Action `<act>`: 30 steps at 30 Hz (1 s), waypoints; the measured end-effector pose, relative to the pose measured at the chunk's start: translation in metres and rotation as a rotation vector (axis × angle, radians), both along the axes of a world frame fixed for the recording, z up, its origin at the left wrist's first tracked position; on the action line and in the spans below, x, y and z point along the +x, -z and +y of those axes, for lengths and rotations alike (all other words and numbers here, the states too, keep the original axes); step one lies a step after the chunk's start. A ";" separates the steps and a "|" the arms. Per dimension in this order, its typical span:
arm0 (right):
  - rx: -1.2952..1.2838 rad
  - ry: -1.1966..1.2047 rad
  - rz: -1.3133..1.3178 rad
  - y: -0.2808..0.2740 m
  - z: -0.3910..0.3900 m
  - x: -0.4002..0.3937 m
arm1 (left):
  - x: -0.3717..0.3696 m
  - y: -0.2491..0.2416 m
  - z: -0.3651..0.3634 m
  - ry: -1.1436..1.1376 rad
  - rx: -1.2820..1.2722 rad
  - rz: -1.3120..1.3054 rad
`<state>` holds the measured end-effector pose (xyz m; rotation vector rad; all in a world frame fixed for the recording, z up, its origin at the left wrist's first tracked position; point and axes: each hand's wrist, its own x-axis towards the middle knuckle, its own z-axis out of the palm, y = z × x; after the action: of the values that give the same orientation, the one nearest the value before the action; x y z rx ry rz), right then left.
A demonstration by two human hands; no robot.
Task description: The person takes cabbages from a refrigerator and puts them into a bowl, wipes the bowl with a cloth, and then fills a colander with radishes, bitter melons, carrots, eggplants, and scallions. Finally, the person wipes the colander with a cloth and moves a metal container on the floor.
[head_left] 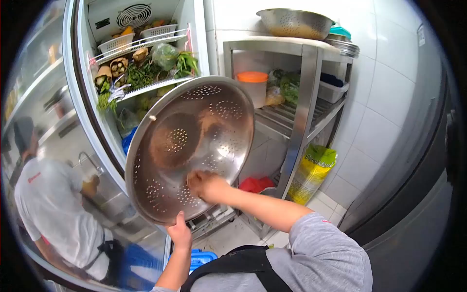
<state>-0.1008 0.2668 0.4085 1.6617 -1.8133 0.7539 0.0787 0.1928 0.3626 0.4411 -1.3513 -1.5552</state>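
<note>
A large metal colander [226,146] is tilted up in front of me, its hollow inside turned toward me and brownish patches on its surface. My left hand [180,233] grips its lower rim, with the thumb on the near side and the other fingers hidden behind. Inside the bowl, low and right of its middle, my right hand [208,187] is closed against the perforated wall. Whatever its curled fingers hold, if anything, is hidden. A small pale bit [152,118] sticks near the upper left of the rim.
Left stands an open fridge with greens [138,75] and white baskets [116,45]; its glass door shows a person in a white shirt [53,209]. A steel rack [304,92] carries another colander [294,24] and an orange-lidded tub [253,87]. A yellow-green bag [314,173] stands below.
</note>
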 end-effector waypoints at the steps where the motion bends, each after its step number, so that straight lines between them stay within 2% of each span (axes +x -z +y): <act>1: 0.073 0.036 0.148 -0.011 0.020 0.004 | 0.005 -0.012 0.000 0.011 0.009 0.037; 3: 0.120 0.302 0.348 -0.037 0.044 -0.043 | 0.010 -0.027 0.004 0.028 0.028 0.079; 5: -0.049 0.597 0.499 -0.084 0.081 -0.067 | 0.013 -0.035 0.002 0.112 0.122 0.133; 7: -0.074 0.659 0.482 -0.125 0.112 -0.031 | 0.004 -0.041 -0.006 0.169 0.139 0.222; 8: -0.074 0.668 0.481 -0.133 0.128 -0.017 | 0.002 -0.057 -0.008 0.223 0.195 0.272; 9: 0.005 0.579 0.538 -0.137 0.142 -0.005 | -0.002 -0.074 -0.011 0.278 0.249 0.321; 10: 0.083 0.488 0.594 -0.142 0.154 0.004 | -0.008 -0.090 -0.019 0.305 0.224 0.357; 11: 0.079 0.498 0.594 -0.149 0.165 0.010 | -0.012 -0.112 -0.026 0.320 0.233 0.343; 13: 0.071 0.362 0.536 -0.161 0.187 0.018 | -0.022 -0.181 -0.021 0.404 0.165 0.354; 16: 0.090 0.348 0.373 -0.178 0.224 0.021 | -0.057 -0.277 -0.010 0.597 0.067 0.450; 19: 0.019 0.358 0.169 -0.151 0.261 0.027 | -0.115 -0.368 -0.002 0.798 0.035 0.576; 23: -0.133 0.454 -0.181 -0.066 0.304 0.022 | -0.201 -0.482 0.031 1.107 0.051 0.525; 25: -0.204 0.532 -0.247 -0.022 0.321 0.021 | -0.234 -0.521 0.053 1.178 -0.111 0.409; 26: -0.236 0.568 -0.289 0.002 0.330 0.017 | -0.264 -0.539 0.054 1.164 -0.186 0.407; 27: -0.294 0.582 -0.450 0.025 0.338 0.017 | -0.294 -0.555 0.056 1.149 -0.261 0.404; 28: -0.320 0.604 -0.560 0.044 0.346 0.017 | -0.314 -0.568 0.069 1.173 -0.185 0.413; 29: -0.328 0.610 -0.561 0.060 0.355 0.017 | -0.316 -0.568 0.096 1.085 -0.184 0.374; 30: -0.302 0.677 -0.586 0.075 0.365 0.016 | -0.327 -0.569 0.117 1.029 -0.196 0.439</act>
<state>-0.0844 0.6314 0.3336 0.5783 -2.3059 1.1821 -0.2486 0.3100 0.9312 -0.8155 -1.4124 -2.1044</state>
